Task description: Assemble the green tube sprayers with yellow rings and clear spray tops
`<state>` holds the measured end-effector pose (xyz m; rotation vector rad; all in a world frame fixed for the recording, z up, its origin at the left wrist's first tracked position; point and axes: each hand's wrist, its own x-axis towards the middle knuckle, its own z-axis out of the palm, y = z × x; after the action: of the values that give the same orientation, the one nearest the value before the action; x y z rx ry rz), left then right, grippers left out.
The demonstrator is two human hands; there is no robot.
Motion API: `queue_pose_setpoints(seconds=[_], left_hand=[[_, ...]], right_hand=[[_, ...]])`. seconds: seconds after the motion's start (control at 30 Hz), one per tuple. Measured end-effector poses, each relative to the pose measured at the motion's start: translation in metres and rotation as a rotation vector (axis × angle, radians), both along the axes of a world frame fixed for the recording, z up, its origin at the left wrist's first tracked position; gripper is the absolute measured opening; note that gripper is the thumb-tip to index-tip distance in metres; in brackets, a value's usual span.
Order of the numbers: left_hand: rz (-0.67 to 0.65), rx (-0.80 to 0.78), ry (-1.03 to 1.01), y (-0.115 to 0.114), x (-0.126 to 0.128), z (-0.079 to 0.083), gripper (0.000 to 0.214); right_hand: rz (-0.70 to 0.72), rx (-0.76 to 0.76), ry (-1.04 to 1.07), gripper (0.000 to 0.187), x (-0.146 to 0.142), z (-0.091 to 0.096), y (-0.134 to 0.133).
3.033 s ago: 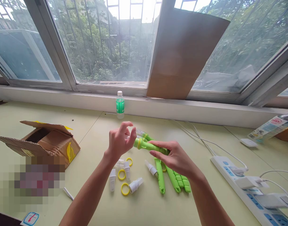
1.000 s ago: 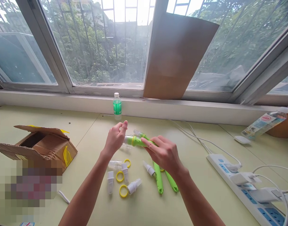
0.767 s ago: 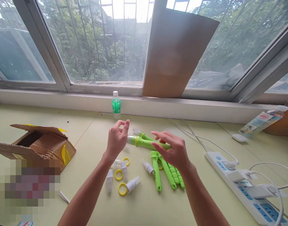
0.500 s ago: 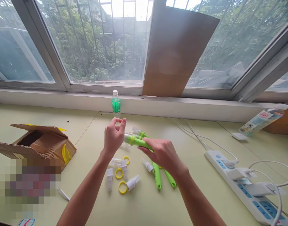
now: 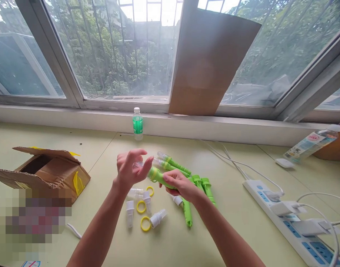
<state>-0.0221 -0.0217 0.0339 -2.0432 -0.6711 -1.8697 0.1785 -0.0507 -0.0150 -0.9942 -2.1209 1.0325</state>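
A green tube with a yellow ring and a clear tip (image 5: 157,175) is held slantwise above the table. My right hand (image 5: 183,185) is closed around its green body. At the clear end, my left hand (image 5: 131,167) has thumb and index finger spread, with the tip lying between them; whether they touch it is unclear. Behind lie two similar green sticks with clear tips (image 5: 179,165). Green tubes with threaded ends (image 5: 206,187) rest beyond my right hand. Nearer me are yellow rings (image 5: 145,223), white-and-clear sockets (image 5: 158,218) and a clear cap (image 5: 135,192).
An opened cardboard box (image 5: 59,170) stands at left, beside a blurred patch. A green-labelled bottle (image 5: 137,125) is near the sill. On the right are a power strip (image 5: 286,222) with plugs and cables, a leaning bottle (image 5: 311,144) and a white disc (image 5: 284,163).
My left thumb and index finger have spread from a closer bend at the clear tip. My right hand and the tube have moved slightly down and left, uncovering threaded green tubes.
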Motion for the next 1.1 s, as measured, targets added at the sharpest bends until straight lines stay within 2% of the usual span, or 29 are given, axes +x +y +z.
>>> queue_pose_setpoints(seconds=[0.13,0.2,0.3,0.37,0.43,0.5,0.63,0.73,0.83,0.97,1.1], left_hand=[[-0.012,-0.433,-0.095,0.003,0.003,-0.001,0.014],[-0.032,-0.662,-0.164,0.005,0.006,-0.001,0.029],[-0.104,-0.942,-0.295,0.007,0.01,0.0,0.054],[-0.142,-1.099,-0.349,0.009,0.012,0.0,0.059],[-0.129,-1.164,-0.385,0.01,0.012,-0.001,0.056],[-0.067,-1.117,-0.415,0.01,0.013,-0.001,0.049],[0.015,-0.964,-0.412,0.009,0.015,-0.002,0.039],[0.028,-0.891,-0.392,0.009,0.015,-0.003,0.036],[0.029,-0.79,-0.344,0.009,0.012,-0.006,0.033],[-0.048,-0.613,-0.3,0.007,0.007,-0.013,0.033],[-0.229,-0.547,-0.358,0.002,0.008,-0.012,0.041]], right_hand=[[-0.144,0.134,-0.03,0.046,-0.003,0.006,-0.005],[-0.288,0.258,-0.047,0.036,-0.002,0.009,-0.006],[-0.497,0.433,-0.071,0.035,0.002,0.009,-0.005],[-0.577,0.535,-0.095,0.033,0.005,0.006,-0.004],[-0.589,0.614,-0.129,0.031,0.005,0.002,-0.004],[-0.554,0.636,-0.15,0.03,0.002,-0.001,-0.006],[-0.482,0.513,-0.113,0.03,-0.009,-0.001,-0.012],[-0.405,0.356,-0.053,0.028,-0.015,0.001,-0.014],[-0.258,0.148,0.02,0.039,-0.016,-0.001,-0.011],[-0.062,-0.107,0.08,0.053,-0.01,-0.008,-0.002],[0.013,-0.204,0.101,0.055,-0.002,0.0,-0.001]])
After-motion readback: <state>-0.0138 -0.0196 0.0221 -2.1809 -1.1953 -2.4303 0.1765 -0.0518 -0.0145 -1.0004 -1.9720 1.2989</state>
